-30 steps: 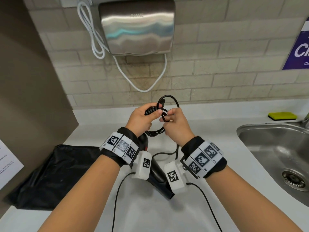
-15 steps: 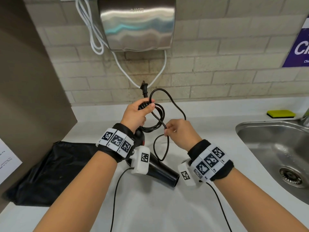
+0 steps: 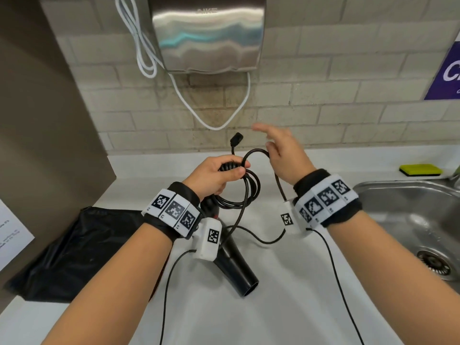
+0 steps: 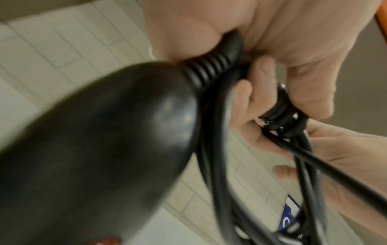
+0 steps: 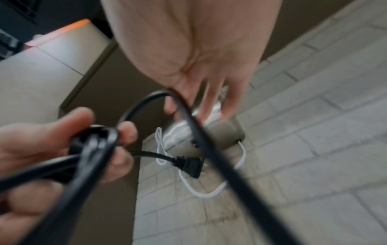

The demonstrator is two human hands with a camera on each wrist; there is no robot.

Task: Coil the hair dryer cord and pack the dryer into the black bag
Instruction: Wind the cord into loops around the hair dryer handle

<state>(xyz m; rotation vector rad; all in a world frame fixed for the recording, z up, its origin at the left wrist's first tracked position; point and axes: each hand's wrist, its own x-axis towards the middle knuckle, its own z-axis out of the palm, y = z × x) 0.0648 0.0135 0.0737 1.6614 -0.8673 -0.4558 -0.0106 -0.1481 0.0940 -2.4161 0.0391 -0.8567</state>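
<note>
Readable writing: the purple sign on the tile wall, beyond and to the right of the right hand, shows a white "C" at the frame edge; the rest is cut off. The lettering on the steel hand dryer above both hands is too faint to read.

The left hand grips the coiled loops of the hair dryer cord, fingers and thumb curled round the bundle. The plug stands up just beyond its knuckles. The right hand is released, fingers spread and blurred; one cord loop runs across its palm side.

The hair dryer lies below the left wrist, nozzle toward the person; whether it rests on the white desk cannot be told. The black bag lies flat on the desk, left of the left forearm.
</note>
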